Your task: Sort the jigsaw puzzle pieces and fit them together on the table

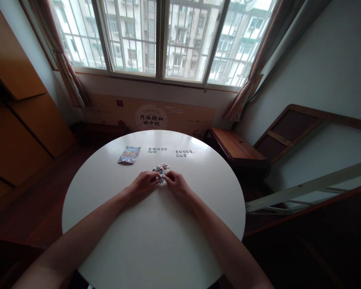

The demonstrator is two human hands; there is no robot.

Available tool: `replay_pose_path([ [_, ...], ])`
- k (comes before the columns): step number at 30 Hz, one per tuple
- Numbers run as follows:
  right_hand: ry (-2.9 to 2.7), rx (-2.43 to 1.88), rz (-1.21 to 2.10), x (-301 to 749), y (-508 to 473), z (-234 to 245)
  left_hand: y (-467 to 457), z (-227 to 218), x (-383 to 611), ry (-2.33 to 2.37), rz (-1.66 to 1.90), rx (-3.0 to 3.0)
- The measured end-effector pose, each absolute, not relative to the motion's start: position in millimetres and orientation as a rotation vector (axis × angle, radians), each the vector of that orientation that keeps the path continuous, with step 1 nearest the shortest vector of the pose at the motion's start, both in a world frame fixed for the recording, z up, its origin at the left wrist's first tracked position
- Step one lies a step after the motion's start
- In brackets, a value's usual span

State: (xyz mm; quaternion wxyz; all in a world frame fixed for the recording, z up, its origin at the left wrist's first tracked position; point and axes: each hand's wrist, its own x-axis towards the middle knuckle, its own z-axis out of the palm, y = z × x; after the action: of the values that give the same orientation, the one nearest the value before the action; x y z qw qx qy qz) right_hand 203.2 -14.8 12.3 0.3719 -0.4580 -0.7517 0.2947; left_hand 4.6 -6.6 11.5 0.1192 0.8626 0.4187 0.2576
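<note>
A small heap of jigsaw pieces (161,167) lies on the white round table (150,245), mixed in colour, some showing pale backs. At its near edge my left hand (145,180) is closed, thumb and fingers pinched on what looks like a jigsaw piece. Facing it, my right hand (176,182) is also closed, its fingertips pinching at a piece a short gap away. The fingers partly cover the pieces between them. Beyond the heap, one group of loose pieces (157,149) sits in two short rows, and another group (184,153) lies likewise to the right.
A colourful printed picture sheet or packet (129,155) lies on the table's left far side. A wooden bench (236,144) stands beyond the table at right, near a leaning wooden frame (284,136). Orange cabinets (39,128) line the left, with barred windows ahead.
</note>
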Motion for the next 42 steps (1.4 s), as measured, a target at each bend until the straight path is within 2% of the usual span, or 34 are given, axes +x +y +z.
replay_pose_path([
  [42, -1.894, -1.168, 0.759, 203.9, -13.9, 7.4, -5.0, 7.4, 3.7, 1.23, 0.867, 2.48],
])
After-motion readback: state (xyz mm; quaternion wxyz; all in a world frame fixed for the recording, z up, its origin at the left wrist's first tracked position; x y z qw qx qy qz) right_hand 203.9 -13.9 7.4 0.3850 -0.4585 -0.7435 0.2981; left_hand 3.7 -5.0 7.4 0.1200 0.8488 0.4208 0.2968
